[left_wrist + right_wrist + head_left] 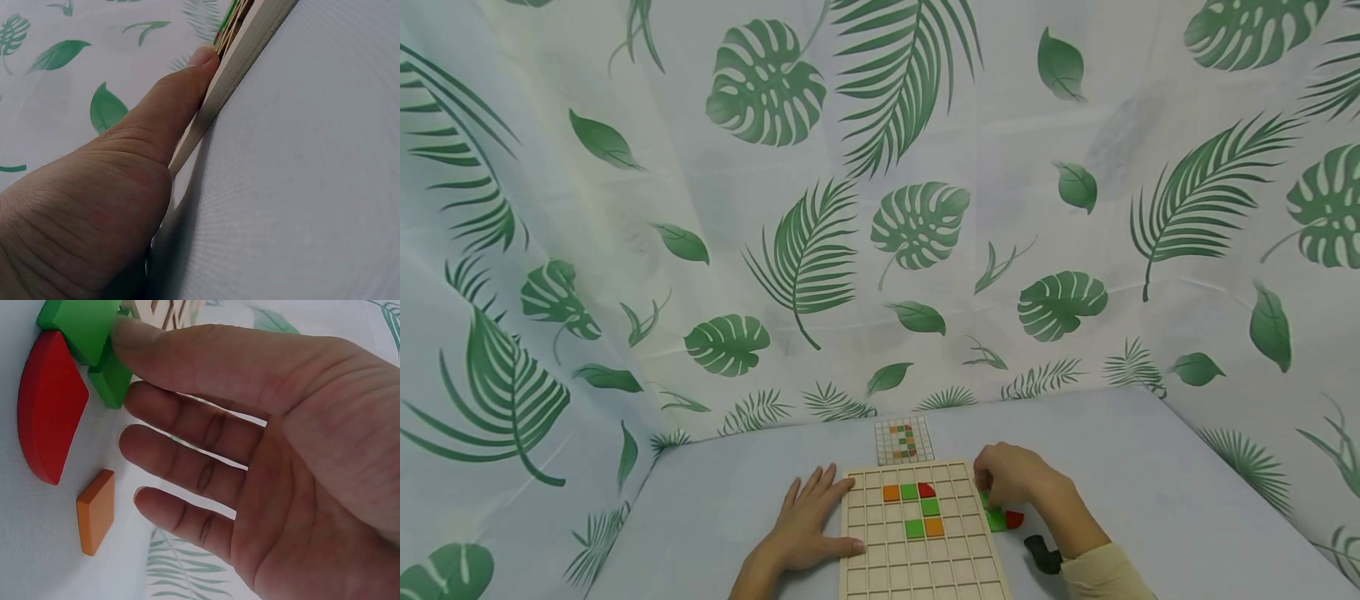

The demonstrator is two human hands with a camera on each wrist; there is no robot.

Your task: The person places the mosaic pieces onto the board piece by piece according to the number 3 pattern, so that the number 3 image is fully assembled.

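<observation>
A wooden grid board (891, 575) lies on the table with orange, green and red flat pieces in its upper cells. My left hand (808, 521) is spread along the board's left edge, its thumb and index fingertips touching the rim. In the left wrist view the thumb (169, 106) presses against the board's side (231, 81). Beyond the right edge, my right hand (1011, 475) reaches down and pinches a small green tile (112, 378) by the thumb; the index finger is mostly hidden. Beside it lie a larger green piece (78, 328), a red quarter-round piece (50, 409) and an orange tile (95, 512).
A small pattern card (887, 446) with a printed grid of coloured shapes lies behind the board. A black object (1042, 554) sits near the right forearm. Leaf-printed cloth (917, 250) hangs around the white table (722, 500).
</observation>
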